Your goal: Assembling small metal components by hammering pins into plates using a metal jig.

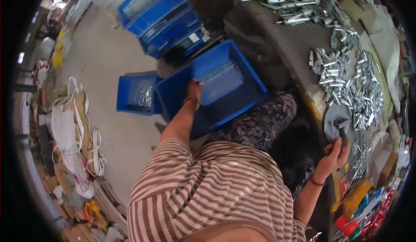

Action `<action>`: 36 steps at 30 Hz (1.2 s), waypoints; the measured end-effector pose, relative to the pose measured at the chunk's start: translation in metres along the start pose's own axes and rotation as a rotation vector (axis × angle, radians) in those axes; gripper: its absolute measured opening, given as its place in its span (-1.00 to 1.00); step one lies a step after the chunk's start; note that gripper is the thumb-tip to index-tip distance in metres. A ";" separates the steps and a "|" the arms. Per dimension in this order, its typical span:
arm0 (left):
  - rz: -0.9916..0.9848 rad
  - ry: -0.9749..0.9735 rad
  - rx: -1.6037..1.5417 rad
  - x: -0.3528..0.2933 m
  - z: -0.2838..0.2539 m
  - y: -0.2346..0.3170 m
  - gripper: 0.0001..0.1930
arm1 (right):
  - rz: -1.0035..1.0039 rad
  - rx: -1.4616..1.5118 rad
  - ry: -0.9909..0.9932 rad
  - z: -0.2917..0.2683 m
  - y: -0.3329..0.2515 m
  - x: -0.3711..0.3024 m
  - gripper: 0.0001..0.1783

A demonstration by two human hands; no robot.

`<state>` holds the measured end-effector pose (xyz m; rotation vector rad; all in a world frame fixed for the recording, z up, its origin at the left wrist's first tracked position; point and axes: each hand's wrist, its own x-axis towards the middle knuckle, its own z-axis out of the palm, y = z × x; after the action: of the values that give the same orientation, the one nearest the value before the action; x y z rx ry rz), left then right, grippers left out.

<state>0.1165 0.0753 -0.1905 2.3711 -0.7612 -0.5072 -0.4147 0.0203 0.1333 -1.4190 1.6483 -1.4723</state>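
Observation:
My left hand [194, 89] reaches into a large blue plastic bin [208, 116], at the left end of a row of thin metal rods [221, 74] laid side by side. Its fingers are dark and blurred, so whether they grip a rod does not show. On the right, my right hand [336, 154] is closed round the dark handle of what looks like a small hammer [342, 129]. The tool's metal head is over a round grey metal disc [331, 115] at the edge of the workbench.
Shiny metal sockets [336, 81] lie heaped on the workbench [290, 38], with more metal tools at its far end. A smaller blue bin [123, 97] of metal parts stands left on the floor. Stacked blue bins [130, 14] are beyond, and white-strapped sacks [65, 129] lie far left.

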 end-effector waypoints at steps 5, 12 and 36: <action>0.102 -0.120 -0.333 0.002 -0.029 -0.028 -0.63 | 0.024 0.025 -0.045 0.012 0.005 -0.004 -0.75; 0.434 0.031 -0.562 -0.052 -0.078 0.207 -0.79 | -0.018 0.112 -0.119 0.013 -0.017 -0.007 -0.84; 0.887 -0.714 -0.460 -0.185 -0.067 0.427 -0.87 | -0.205 -0.873 0.172 -0.119 0.006 0.068 -0.77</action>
<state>-0.1604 -0.0635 0.1628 1.2091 -1.6631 -0.9863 -0.5429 0.0040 0.1792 -1.9805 2.4872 -1.0026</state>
